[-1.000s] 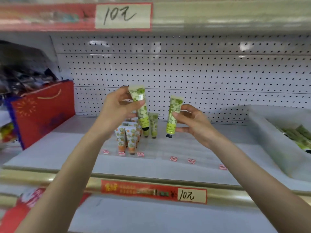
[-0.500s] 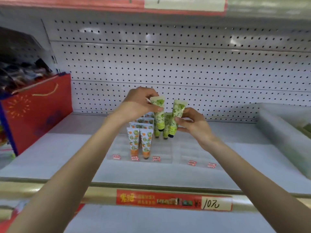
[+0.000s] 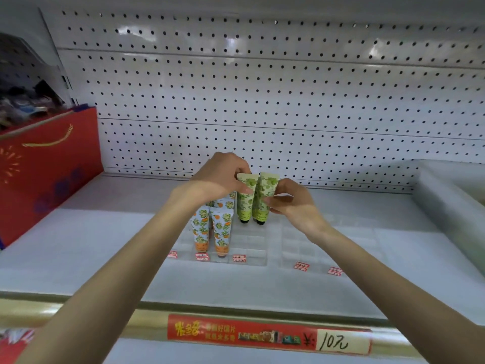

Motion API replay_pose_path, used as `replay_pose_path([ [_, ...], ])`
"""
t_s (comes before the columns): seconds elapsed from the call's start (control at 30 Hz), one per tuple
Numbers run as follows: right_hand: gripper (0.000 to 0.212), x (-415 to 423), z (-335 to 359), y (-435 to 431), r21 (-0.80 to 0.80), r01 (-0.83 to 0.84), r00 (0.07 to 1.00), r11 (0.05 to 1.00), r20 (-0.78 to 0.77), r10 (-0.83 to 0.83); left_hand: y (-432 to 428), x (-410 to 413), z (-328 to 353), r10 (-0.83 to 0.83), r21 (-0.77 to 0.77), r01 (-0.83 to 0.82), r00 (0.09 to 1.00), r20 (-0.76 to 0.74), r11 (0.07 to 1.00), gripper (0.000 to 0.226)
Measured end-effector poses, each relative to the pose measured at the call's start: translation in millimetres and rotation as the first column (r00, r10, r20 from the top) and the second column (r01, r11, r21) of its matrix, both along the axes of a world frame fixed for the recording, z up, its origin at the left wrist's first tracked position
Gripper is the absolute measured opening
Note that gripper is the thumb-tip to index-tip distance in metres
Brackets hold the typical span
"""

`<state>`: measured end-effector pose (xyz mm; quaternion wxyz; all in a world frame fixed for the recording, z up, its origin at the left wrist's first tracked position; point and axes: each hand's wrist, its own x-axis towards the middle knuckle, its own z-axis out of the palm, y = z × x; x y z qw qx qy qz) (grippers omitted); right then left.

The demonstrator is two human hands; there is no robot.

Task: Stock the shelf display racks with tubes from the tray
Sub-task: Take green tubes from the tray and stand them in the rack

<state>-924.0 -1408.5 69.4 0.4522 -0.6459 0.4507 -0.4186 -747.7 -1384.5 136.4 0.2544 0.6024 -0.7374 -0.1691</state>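
Observation:
Two green tubes stand cap-down side by side at the back of a clear display rack (image 3: 252, 245) on the white shelf. My left hand (image 3: 220, 177) pinches the top of the left green tube (image 3: 245, 198). My right hand (image 3: 291, 203) grips the right green tube (image 3: 263, 198) at its middle. Several orange-patterned tubes (image 3: 210, 229) fill the rack's left columns. A second clear rack (image 3: 312, 245) to the right holds no tubes. The tray (image 3: 443, 200) sits at the far right, its contents out of view.
A red gift bag (image 3: 47, 164) stands at the shelf's left. White pegboard (image 3: 262, 101) forms the back wall. Small red price tags (image 3: 238, 258) line the rack fronts. A gold shelf edge with a red price strip (image 3: 267, 333) runs along the front.
Both hands have lowered the green tubes from mid-air down into the rack, side by side. The camera has tilted down and moved closer to the shelf.

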Motion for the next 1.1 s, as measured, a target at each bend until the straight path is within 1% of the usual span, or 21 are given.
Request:
replay_pose_path([
  [0.13, 0.016, -1.0, -6.1, -3.9, -0.019, -0.029, 0.998, 0.999, -0.061, 0.028, -2.8, -0.9, -5.9, 0.023, 0.017, -0.024, 0.998, 0.051, 1.000, 0.021],
  [0.27, 0.019, -0.1, -8.2, -5.8, -0.058, -0.059, 0.992, 0.997, -0.119, 0.052, -1.5, -1.7, -6.6, 0.033, 0.033, -0.036, 0.995, 0.098, 0.999, 0.019],
  [0.43, 0.018, -0.6, -9.3, -4.2, -0.083, -0.096, 0.980, 0.992, -0.184, 0.080, -1.4, -2.1, -8.8, 0.052, 0.061, -0.059, 0.993, 0.108, 0.996, 0.023],
  [0.6, 0.020, -1.6, -10.4, -5.8, -0.065, -0.106, 0.981, 0.992, -0.171, 0.093, -0.2, -0.7, -10.2, 0.061, 0.077, -0.068, 0.993, 0.096, 0.995, 0.034],
  [0.77, 0.023, -0.4, -8.6, -7.3, -0.059, -0.129, 0.977, 0.990, -0.179, 0.116, -3.6, 2.1, -11.4, 0.044, 0.104, -0.052, 0.996, 0.078, 0.993, 0.024],
  [0.87, 0.021, 0.1, -8.4, -8.0, -0.052, -0.142, 0.976, 0.989, -0.173, 0.131, -4.9, 2.2, -10.1, 0.027, 0.098, -0.036, 0.995, 0.093, 0.995, 0.019],
  [1.1, 0.020, -1.0, -10.9, -9.6, -0.049, -0.140, 0.979, 0.989, -0.157, 0.130, -8.5, 3.5, -12.5, 0.018, 0.096, -0.025, 0.997, 0.074, 0.995, 0.017],
])
